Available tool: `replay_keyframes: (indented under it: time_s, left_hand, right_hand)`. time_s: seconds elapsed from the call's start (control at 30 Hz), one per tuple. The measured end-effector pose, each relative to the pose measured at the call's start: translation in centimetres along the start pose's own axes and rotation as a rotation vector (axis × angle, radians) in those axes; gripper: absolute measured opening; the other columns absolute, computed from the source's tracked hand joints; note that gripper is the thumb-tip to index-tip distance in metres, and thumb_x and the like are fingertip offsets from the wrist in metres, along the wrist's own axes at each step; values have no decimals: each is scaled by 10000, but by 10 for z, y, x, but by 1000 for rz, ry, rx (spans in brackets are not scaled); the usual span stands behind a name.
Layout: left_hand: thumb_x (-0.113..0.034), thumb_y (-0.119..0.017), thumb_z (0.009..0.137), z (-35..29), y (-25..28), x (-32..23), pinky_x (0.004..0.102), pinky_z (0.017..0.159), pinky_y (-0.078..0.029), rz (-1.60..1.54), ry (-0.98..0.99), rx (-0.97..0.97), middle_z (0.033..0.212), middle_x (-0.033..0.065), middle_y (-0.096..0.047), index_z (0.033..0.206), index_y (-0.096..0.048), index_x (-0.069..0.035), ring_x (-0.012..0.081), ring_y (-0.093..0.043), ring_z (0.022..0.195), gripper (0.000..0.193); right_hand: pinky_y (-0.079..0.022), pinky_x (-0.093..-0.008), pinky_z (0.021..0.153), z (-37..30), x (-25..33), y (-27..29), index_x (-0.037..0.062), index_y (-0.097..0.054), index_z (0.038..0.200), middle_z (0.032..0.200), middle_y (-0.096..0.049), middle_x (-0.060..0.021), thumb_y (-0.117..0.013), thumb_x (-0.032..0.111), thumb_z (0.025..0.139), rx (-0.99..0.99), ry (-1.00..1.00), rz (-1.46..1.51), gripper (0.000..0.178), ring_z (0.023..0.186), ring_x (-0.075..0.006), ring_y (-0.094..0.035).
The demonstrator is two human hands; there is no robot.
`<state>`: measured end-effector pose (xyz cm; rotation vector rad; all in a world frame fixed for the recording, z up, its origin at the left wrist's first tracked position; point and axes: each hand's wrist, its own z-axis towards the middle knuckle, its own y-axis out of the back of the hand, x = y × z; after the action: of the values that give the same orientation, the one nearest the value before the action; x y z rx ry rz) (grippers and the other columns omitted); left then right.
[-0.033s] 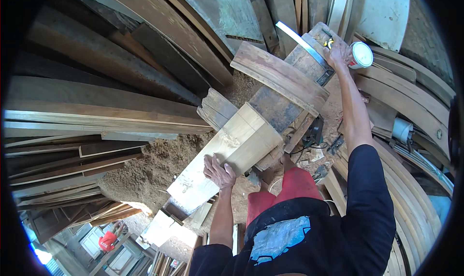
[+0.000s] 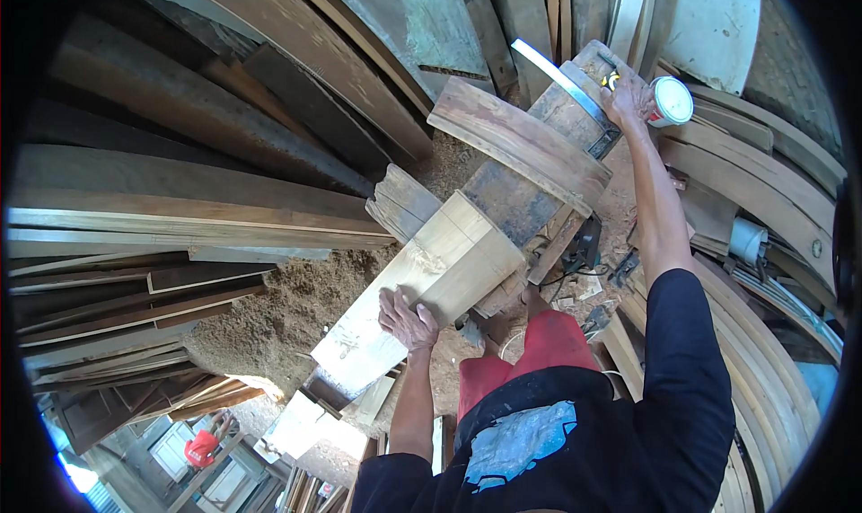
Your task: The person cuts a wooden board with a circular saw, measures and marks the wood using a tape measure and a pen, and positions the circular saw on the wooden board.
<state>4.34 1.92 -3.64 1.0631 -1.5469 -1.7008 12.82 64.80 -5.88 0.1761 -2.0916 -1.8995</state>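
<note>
My left hand point(image 2: 409, 322) lies flat, fingers apart, on a pale wooden board point(image 2: 373, 342). This board sits on a narrow bench, its far end near the bench's middle. At the far right end, my right hand point(image 2: 630, 101) is bent round a small yellow-and-black thing point(image 2: 611, 81), mostly hidden by the fingers. Touching or just beside that hand is a white tub point(image 2: 672, 101) with a red side. Left of it lies a metal square point(image 2: 561, 80) with a long shiny blade. A brown plank point(image 2: 521, 145) lies crosswise over the bench point(image 2: 503, 203).
A weathered wood block point(image 2: 401, 203) juts out beside the board. Sawdust point(image 2: 287, 320) is heaped left of the bench. Long planks point(image 2: 189, 190) are stacked to the left, more boards point(image 2: 754, 176) to the right. A dark power tool point(image 2: 584, 243) is near my legs. A person in red point(image 2: 201, 447) is far off.
</note>
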Motion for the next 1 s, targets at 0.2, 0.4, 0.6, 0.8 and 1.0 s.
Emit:
replay_keyframes:
  time_s: [0.2,0.4,0.6,0.8,1.0]
  left_hand:
    - [-341,-537,878,1,-2,-2,592,1128,-210,22,-5,7,1574,275,-301,1462,-398,-57,458,-312,1392,664]
    - [-349,-528,890,-2,-2,1,606,1136,-193,3,11,-4,1577,281,-298,1477,-392,-61,481,-299,1393,668]
    - [-344,-542,876,-1,-2,-1,612,1139,-190,-14,-6,1,1585,295,-280,1484,-387,-55,489,-284,1407,691]
    - [-406,-597,855,8,-6,24,609,1133,-210,42,-70,-73,1584,294,-289,1513,-366,-60,468,-285,1430,778]
    - [-591,-717,814,92,59,69,575,1153,-272,47,-45,644,1500,273,-451,1557,-281,-47,450,-391,1395,1019]
  right_hand:
    - [-366,-565,1061,-35,-6,28,70,-432,1471,1417,-548,-235,-723,395,824,-77,70,30,781,1294,-442,-493]
    - [-494,-367,944,-160,-22,89,73,-403,1504,1274,-617,-142,-659,294,899,194,92,1072,693,1136,-267,-618]
    - [-564,-349,779,-318,-14,64,55,-457,1381,1087,-643,-124,-536,228,1012,859,-387,1982,415,906,-231,-679]
    - [-564,-399,691,-461,26,-2,100,-538,1240,1008,-664,-121,-657,107,899,1312,-400,1633,361,857,-222,-674]
    - [-536,-422,670,-506,111,-12,132,-516,1166,898,-579,-41,-742,256,897,1439,-635,1336,372,734,-180,-607]
